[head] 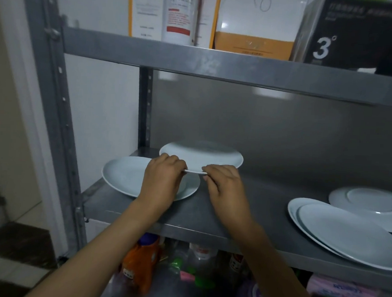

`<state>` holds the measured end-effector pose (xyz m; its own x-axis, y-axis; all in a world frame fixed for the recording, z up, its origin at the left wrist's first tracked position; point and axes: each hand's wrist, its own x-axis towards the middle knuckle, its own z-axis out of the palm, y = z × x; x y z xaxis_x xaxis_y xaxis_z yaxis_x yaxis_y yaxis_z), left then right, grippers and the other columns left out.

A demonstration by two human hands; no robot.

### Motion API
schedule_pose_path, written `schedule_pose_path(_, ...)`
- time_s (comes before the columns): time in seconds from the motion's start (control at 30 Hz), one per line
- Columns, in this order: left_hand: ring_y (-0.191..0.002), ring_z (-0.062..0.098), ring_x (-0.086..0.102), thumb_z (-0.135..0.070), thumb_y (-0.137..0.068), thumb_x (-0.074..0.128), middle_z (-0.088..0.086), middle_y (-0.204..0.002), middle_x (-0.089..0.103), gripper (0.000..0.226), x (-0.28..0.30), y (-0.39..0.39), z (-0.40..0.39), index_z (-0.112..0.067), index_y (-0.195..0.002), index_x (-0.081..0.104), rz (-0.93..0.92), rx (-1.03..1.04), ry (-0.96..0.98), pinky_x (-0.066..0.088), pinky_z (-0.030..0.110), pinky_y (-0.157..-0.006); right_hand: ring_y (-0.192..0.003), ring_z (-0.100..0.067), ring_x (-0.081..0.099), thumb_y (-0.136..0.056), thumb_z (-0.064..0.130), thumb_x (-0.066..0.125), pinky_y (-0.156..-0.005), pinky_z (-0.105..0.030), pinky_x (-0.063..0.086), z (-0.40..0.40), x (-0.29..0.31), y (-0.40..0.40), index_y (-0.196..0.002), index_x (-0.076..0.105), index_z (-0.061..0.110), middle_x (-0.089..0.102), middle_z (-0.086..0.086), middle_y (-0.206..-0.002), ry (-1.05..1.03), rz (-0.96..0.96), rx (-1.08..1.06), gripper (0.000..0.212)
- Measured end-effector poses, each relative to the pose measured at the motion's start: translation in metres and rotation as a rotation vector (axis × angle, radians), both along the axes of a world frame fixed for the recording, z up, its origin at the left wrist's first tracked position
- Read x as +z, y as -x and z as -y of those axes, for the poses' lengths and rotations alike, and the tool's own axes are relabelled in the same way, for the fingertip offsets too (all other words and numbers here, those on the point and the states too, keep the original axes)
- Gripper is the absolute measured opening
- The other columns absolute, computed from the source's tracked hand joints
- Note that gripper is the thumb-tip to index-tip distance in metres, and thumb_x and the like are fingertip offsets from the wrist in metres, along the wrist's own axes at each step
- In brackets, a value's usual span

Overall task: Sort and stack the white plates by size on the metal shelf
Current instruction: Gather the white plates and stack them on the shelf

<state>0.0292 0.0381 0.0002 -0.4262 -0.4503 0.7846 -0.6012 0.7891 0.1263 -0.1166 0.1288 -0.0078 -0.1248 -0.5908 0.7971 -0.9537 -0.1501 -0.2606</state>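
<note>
Presently, mid-sort, with one plate in the air:

Held plate: raised plate (201,153), lifted clear of the metal shelf (267,198), roughly level, hanging just behind and partly over the left-end plate.

Left hand: left hand (163,176) gripping the raised plate's near rim, thumb on top, fingers curled under.

Right hand: right hand (225,184) pinching the same near rim just beside the left hand, fingertips beneath the edge.

Landmark: left-end plate (124,176), lying flat and alone at the shelf's left end, partly hidden by the left hand.

Far right of left-end plate: overlapping pair (345,235), two large plates lapped loosely and not squared up, overhanging the shelf's front edge.

Behind that pair: ringed plate (375,203), resting apart toward the back, its right side cut off by the frame.

Done so far: nothing visible as a finished, size-ordered stack; at most a loose start at the right.

Left to do: probably most of the job, namely setting down the raised plate, comparing sizes, gathering the scattered plates into aligned stacks.

Likely step in hand: carrying the raised plate toward a stack; destination impossible to tell.

Risk: overhanging pair at the front edge looking easy to knock.
</note>
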Motion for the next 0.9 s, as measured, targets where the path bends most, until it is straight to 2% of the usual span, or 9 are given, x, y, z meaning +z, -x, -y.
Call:
schedule_pose_path(0.1, -0.062, 0.026, 0.056, -0.013, -0.069, 0.080, 0.004, -0.061, 0.060, 0.015, 0.000, -0.003, -0.007, -0.013, -0.064, 0.065, 0.078, 0.083, -0.052, 0.034, 0.028, -0.043, -0.132, -0.024, 0.039, -0.091, 0.012, 0.055, -0.112, -0.038, 0.032, -0.002, 0.004, -0.004, -0.131, 0.055, 0.016, 0.046, -0.006, -0.144, -0.130, 0.060, -0.031, 0.041)
schedule_pose_path(0.2, -0.054, 0.024, 0.052, -0.009, -0.056, 0.085, 0.001, -0.054, 0.054, 0.025, -0.003, -0.007, -0.011, -0.015, -0.056, 0.061, 0.171, 0.178, -0.070, 0.014, 0.021, -0.043, -0.143, -0.018, 0.018, -0.090, 0.010, 0.053, -0.113, -0.029, 0.021, -0.009, 0.002, -0.006, -0.142, 0.039, 0.018, 0.020, -0.001, -0.158, -0.101, 0.163, -0.084, 0.054)
schedule_pose_path(0.33, -0.047, 0.022, 0.042, -0.001, -0.046, 0.083, 0.000, -0.047, 0.048, 0.031, -0.004, -0.010, -0.008, -0.015, -0.049, 0.055, 0.235, 0.235, -0.098, 0.011, 0.020, -0.044, -0.143, -0.019, 0.020, -0.087, 0.007, 0.055, -0.109, -0.021, 0.016, -0.011, -0.013, 0.002, -0.142, 0.037, 0.013, 0.022, -0.004, -0.157, -0.112, 0.282, -0.141, 0.058)
schedule_pose_path(0.43, -0.046, 0.018, 0.027, 0.005, -0.035, 0.079, 0.000, -0.044, 0.043, 0.038, -0.005, -0.009, -0.009, -0.015, -0.044, 0.049, 0.262, 0.265, -0.088, 0.003, 0.018, -0.047, -0.143, -0.024, 0.023, -0.085, 0.005, 0.057, -0.108, -0.021, 0.015, -0.008, -0.024, 0.012, -0.142, 0.037, 0.010, 0.026, -0.009, -0.155, -0.169, 0.342, -0.179, 0.060)
schedule_pose_path(0.63, -0.042, 0.016, 0.023, 0.006, -0.027, 0.074, -0.006, -0.044, 0.024, 0.043, -0.009, -0.006, -0.006, -0.020, -0.039, 0.043, 0.242, 0.291, -0.048, -0.001, 0.018, -0.047, -0.140, -0.023, 0.028, -0.085, 0.006, 0.054, -0.112, -0.029, 0.022, -0.009, -0.035, 0.018, -0.140, 0.040, 0.009, 0.032, -0.008, -0.152, -0.229, 0.368, -0.180, 0.057)
schedule_pose_path(0.7, -0.044, 0.016, 0.027, 0.003, -0.038, 0.075, -0.006, -0.045, 0.030, 0.042, -0.005, -0.005, -0.012, -0.022, -0.044, 0.042, 0.334, 0.339, -0.093, 0.003, 0.020, -0.045, -0.139, -0.023, 0.029, -0.084, 0.005, 0.054, -0.112, -0.030, 0.024, -0.011, -0.037, 0.018, -0.139, 0.041, 0.009, 0.034, -0.009, -0.151, -0.230, 0.375, -0.182, 0.057)
schedule_pose_path(0.73, -0.049, 0.016, 0.033, -0.001, -0.051, 0.074, -0.005, -0.050, 0.039, 0.036, -0.006, -0.004, -0.014, -0.023, -0.051, 0.045, 0.394, 0.356, -0.113, 0.010, 0.023, -0.043, -0.138, -0.023, 0.031, -0.084, 0.005, 0.054, -0.112, -0.030, 0.024, -0.012, -0.037, 0.018, -0.139, 0.041, 0.008, 0.036, -0.008, -0.150, -0.230, 0.378, -0.184, 0.056)
schedule_pose_path(0.83, -0.069, 0.019, 0.050, -0.017, -0.086, 0.059, 0.000, -0.081, 0.064, 0.015, -0.011, 0.000, -0.014, -0.022, -0.074, 0.052, 0.476, 0.379, -0.122, 0.030, 0.028, -0.057, -0.135, -0.024, 0.034, -0.083, 0.004, 0.054, -0.110, -0.029, 0.026, -0.013, -0.038, 0.017, -0.137, 0.043, 0.008, 0.040, -0.009, -0.146, -0.229, 0.379, -0.186, 0.055)
schedule_pose_path(0.9, -0.082, 0.023, 0.060, -0.039, -0.092, 0.055, 0.003, -0.091, 0.066, 0.023, -0.010, 0.002, -0.019, -0.018, -0.085, 0.059, 0.467, 0.354, -0.183, 0.032, 0.029, -0.062, -0.134, -0.024, 0.035, -0.083, 0.003, 0.053, -0.110, -0.030, 0.027, -0.013, -0.039, 0.016, -0.136, 0.044, 0.006, 0.041, -0.010, -0.144, -0.232, 0.379, -0.184, 0.054)
